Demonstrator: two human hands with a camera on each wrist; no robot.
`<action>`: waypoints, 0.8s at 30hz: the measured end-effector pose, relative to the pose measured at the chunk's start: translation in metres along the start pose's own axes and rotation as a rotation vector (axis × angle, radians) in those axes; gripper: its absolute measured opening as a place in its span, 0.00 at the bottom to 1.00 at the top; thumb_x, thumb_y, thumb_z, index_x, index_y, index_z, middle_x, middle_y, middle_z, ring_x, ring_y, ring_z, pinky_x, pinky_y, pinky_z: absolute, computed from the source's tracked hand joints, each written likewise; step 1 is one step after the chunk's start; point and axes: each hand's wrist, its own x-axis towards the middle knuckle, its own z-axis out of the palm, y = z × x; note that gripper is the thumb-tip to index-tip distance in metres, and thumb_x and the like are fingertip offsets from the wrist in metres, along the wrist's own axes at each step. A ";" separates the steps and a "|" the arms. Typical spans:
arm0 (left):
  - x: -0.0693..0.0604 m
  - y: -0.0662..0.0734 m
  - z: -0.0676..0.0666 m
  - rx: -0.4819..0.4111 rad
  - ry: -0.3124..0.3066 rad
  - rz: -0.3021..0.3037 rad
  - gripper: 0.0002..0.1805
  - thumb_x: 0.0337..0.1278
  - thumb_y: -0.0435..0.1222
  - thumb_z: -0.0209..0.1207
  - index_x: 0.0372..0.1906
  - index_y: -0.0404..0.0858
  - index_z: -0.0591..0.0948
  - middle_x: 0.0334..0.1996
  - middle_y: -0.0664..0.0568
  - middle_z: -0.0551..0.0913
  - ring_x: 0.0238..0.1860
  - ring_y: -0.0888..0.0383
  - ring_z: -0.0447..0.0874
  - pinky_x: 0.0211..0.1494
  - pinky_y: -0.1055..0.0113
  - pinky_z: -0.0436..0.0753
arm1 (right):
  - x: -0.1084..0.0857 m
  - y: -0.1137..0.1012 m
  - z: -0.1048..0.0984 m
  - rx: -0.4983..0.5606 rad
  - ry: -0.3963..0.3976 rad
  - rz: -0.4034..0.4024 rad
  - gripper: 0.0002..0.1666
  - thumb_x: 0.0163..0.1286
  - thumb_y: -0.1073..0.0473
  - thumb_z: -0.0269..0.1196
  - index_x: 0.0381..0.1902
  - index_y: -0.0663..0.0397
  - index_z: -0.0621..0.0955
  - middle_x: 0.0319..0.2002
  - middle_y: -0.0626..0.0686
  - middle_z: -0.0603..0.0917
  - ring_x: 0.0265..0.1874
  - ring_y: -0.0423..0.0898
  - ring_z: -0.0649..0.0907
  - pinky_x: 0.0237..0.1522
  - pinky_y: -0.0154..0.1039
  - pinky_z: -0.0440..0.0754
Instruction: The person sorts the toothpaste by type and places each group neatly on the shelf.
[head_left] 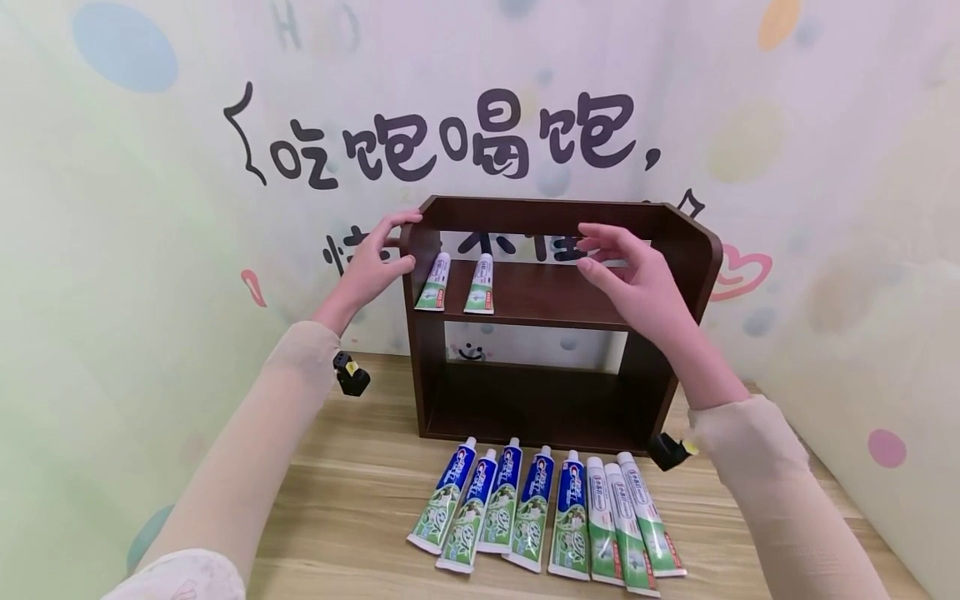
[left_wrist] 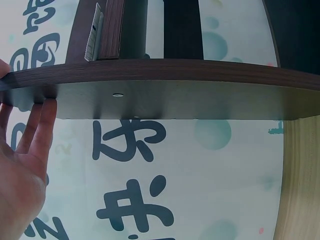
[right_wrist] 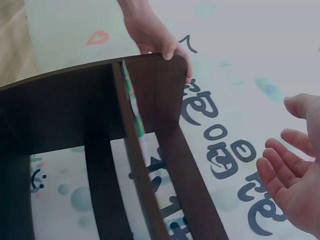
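My left hand (head_left: 367, 271) holds the upper left side panel of a dark brown two-tier shelf (head_left: 525, 213). In the left wrist view, its fingers (left_wrist: 44, 125) lie on the panel's outer face and the thumb is on the other side. My right hand (head_left: 626, 271) hovers in front of the upper tier's right part, fingers slightly bent and apart, holding nothing. Two white-and-green toothpaste tubes stand caps up on the upper tier: one tube (head_left: 433, 285) by the left wall, the other tube (head_left: 480, 285) a little to its right.
On the wooden table (head_left: 337, 517) before the shelf lie several blue-and-green toothpaste tubes (head_left: 532, 508), with three white-and-green tubes (head_left: 628, 521) at their right. The lower tier (head_left: 525, 404) is open at the front. A printed wall cloth (head_left: 187, 208) hangs behind.
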 end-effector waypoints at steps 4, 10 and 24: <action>-0.003 0.005 0.000 0.001 -0.006 -0.004 0.31 0.59 0.29 0.54 0.70 0.44 0.68 0.76 0.53 0.61 0.64 0.40 0.68 0.61 0.45 0.75 | -0.015 0.007 0.003 0.012 -0.006 0.001 0.28 0.72 0.51 0.60 0.68 0.43 0.72 0.58 0.53 0.80 0.51 0.37 0.77 0.49 0.20 0.76; -0.002 0.002 0.001 -0.008 -0.004 -0.002 0.31 0.59 0.29 0.54 0.70 0.45 0.68 0.77 0.54 0.61 0.63 0.41 0.68 0.61 0.45 0.75 | -0.037 0.020 0.006 0.020 -0.004 0.003 0.28 0.72 0.53 0.60 0.69 0.42 0.72 0.58 0.53 0.80 0.50 0.34 0.78 0.48 0.20 0.77; -0.002 0.002 0.001 -0.006 0.003 0.013 0.31 0.58 0.28 0.54 0.69 0.44 0.69 0.76 0.54 0.62 0.62 0.42 0.70 0.58 0.48 0.76 | -0.088 0.058 0.016 -0.047 0.008 0.028 0.30 0.72 0.54 0.59 0.71 0.41 0.69 0.59 0.53 0.80 0.53 0.41 0.77 0.49 0.18 0.75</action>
